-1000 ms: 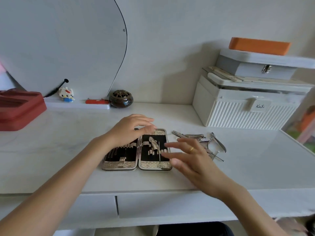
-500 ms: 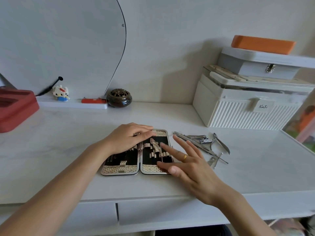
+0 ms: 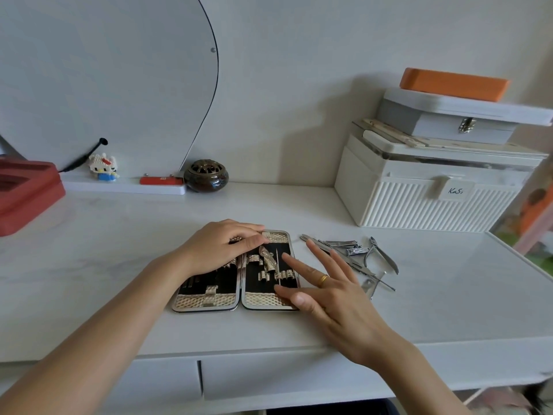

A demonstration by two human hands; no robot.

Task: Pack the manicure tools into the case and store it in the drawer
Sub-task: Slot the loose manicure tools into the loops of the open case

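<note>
Since a second before, the right hand (image 3: 326, 290) had slid left onto the open case (image 3: 236, 272) lying mid-table (image 3: 434, 295), fingers spread. Left hand (image 3: 221, 250) pressed flat on it. Loose manicure tools (image 3: 353, 256) lay beside; picking one seemed next.

I sat in a home, at a white dressing desk (image 3: 419, 295) with a curved mirror (image 3: 104, 70) on the wall, a toy cat figure (image 3: 103, 166), a small brown incense pot (image 3: 206, 175), and stacked white storage boxes (image 3: 434, 202).
</note>
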